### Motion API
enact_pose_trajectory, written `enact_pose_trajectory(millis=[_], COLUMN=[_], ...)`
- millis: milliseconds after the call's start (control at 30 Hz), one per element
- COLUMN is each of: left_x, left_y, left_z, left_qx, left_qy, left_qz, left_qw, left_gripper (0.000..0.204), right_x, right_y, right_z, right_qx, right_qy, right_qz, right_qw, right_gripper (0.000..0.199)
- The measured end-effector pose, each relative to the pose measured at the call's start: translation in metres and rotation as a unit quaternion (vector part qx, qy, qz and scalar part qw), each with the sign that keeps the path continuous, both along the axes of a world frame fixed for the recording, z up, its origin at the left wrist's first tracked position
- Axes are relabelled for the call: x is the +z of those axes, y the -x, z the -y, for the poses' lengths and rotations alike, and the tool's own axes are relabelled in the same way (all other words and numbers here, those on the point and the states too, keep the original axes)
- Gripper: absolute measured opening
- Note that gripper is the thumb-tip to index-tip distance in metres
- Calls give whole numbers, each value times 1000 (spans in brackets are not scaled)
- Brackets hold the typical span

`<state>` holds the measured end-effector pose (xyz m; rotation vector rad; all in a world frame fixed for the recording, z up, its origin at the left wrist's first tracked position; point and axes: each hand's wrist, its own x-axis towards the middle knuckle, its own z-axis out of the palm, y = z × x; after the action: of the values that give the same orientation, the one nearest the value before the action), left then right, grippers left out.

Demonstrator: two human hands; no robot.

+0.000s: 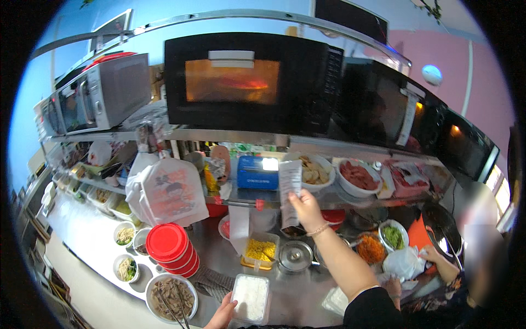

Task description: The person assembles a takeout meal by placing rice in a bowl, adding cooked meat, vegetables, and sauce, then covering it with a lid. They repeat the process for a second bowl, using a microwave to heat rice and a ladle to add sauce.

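- A long white paper slip [290, 183] is pinched at its lower end by the right hand [304, 208], fingers closed on it, and is held upright in front of the steel shelf [257, 196].
- A thin bracelet is worn on the right wrist, and the forearm is raised from the lower right of the view.
- A clear rectangular tub of white rice [251, 297] is touched at its near left corner by the left hand [223, 315]; only part of that hand is seen at the lower edge, so it cannot be told whether the fingers are closed on the tub.
- The tub is set on the steel counter [298, 299], just right of a round bowl of brown meat strips [171, 297].
- A stack of red lids [169, 244] is placed behind that bowl.
- A small tray of yellow corn [259, 249] and a round metal lid [295, 255] are seen below the slip.
- Behind the slip, a blue box [257, 172] and a bowl of pale chips [315, 172] are kept on the shelf.
- A lit black microwave [246, 82] is mounted above.
- At the right, a white bag [402, 262] is handled by another person's hand [430, 254].
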<state>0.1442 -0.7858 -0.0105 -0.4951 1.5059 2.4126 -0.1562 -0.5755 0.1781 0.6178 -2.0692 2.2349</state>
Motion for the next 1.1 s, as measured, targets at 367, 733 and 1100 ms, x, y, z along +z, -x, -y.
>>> enact_pose_trajectory(millis=[367, 733, 1100], left_x=[-37, -33, -33], left_y=[15, 13, 2], left_z=[12, 10, 17], left_qx=[-44, -16, -57], left_qy=[113, 37, 85], left_qz=[-40, -58, -55], left_qw=[992, 998, 993], left_gripper=[50, 57, 69], right_x=[191, 216, 33], right_y=[52, 92, -93], right_z=[177, 194, 38], right_qx=[58, -91, 28], right_qy=[97, 7, -44], right_qz=[-85, -183, -169], right_qw=[990, 979, 984], right_gripper=[22, 29, 33])
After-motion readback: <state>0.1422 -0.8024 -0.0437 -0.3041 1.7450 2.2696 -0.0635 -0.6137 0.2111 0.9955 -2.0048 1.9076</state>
